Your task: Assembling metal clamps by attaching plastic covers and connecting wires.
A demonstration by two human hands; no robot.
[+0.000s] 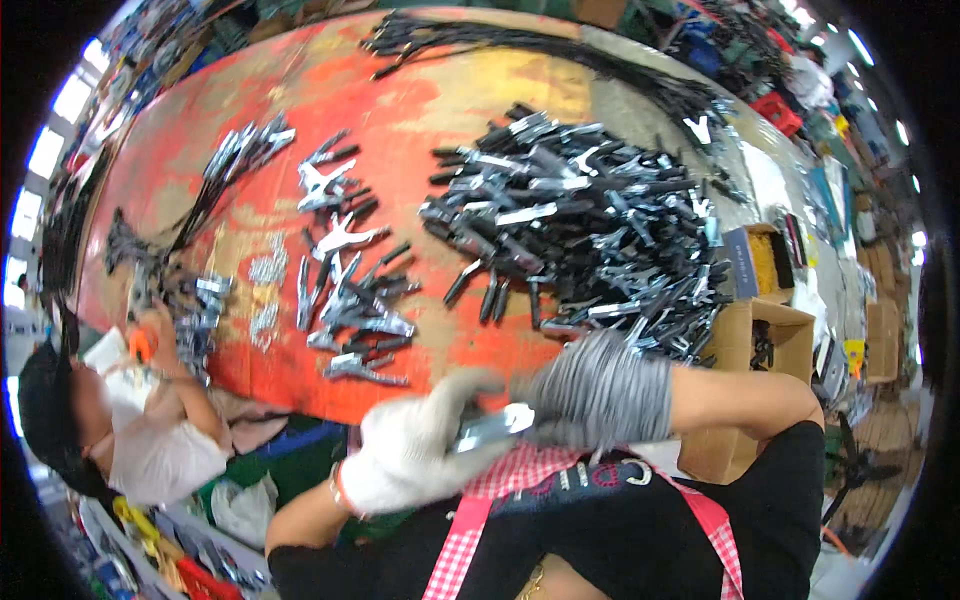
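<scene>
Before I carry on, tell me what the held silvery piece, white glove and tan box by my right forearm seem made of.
Silvery piece: probably metal, smooth, shiny, given its bright glare. White glove: likely knitted fabric, matte, softly textured; fibre unclear. Tan box: apparently cardboard, matte, judging by its dull brown walls.

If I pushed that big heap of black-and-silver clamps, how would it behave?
The heap would probably shift unevenly, not as one block, since its pieces lie jumbled at all angles. Each one is likely stiff and heavyish for its size, judging by the shiny metal. Rolling seems unlikely, given their irregular shapes.
</scene>
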